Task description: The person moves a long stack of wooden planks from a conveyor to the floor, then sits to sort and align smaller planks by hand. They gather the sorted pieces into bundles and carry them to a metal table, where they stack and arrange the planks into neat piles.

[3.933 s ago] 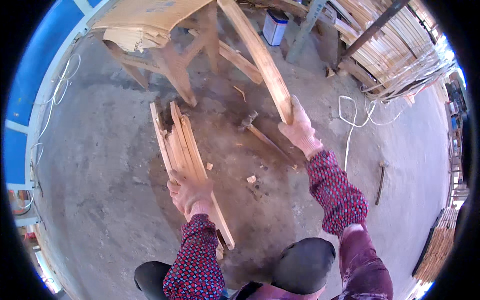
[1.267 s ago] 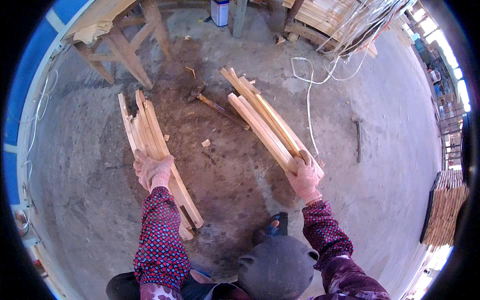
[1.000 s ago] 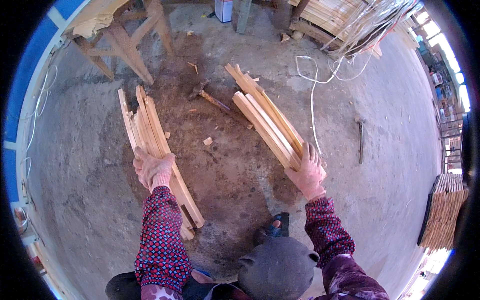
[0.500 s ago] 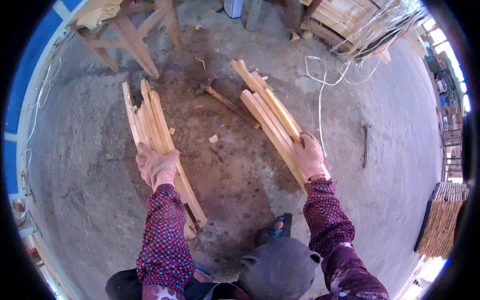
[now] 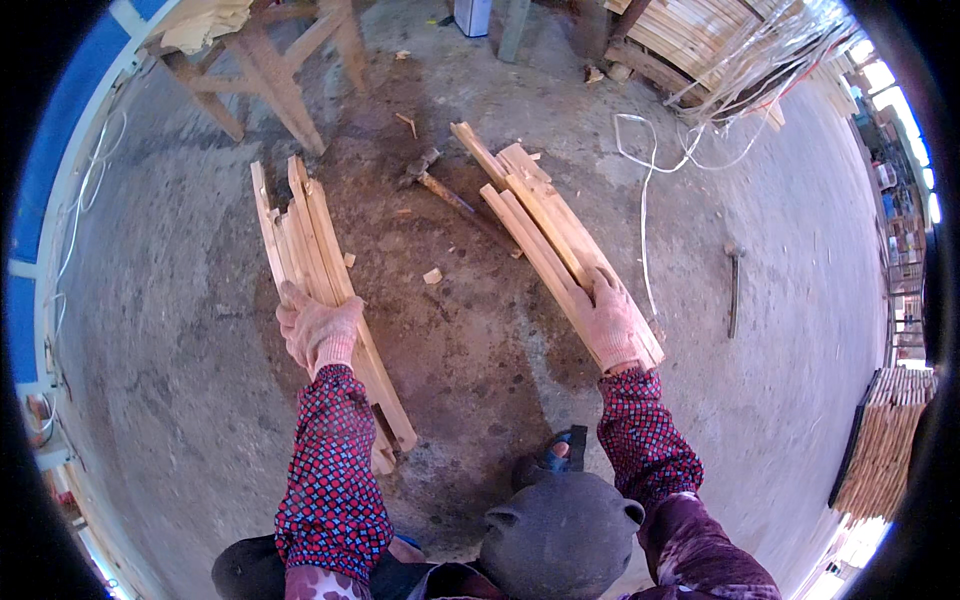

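Two bundles of pale wooden slats lie on a grey concrete floor. My left hand [image 5: 318, 335], in a pink work glove, rests on the left bundle [image 5: 310, 250] near its middle, fingers curled over the slats. My right hand [image 5: 612, 322], also gloved, presses on the near end of the right bundle [image 5: 540, 225], which runs away toward the upper left. Both sleeves are red and blue patterned. A hammer [image 5: 440, 185] lies on the floor between the two bundles.
A wooden trestle [image 5: 270, 75] stands at the upper left. Stacked slats [image 5: 700, 40] and white cable [image 5: 650, 170] lie at the upper right. A second hammer [image 5: 735, 290] lies to the right, more stacked wood [image 5: 885, 440] at far right. Small wood chips [image 5: 432, 275] dot the floor.
My right hand has lowered its bundle of slats from the air onto the floor and now presses on it. My left hand has stayed on the left bundle.
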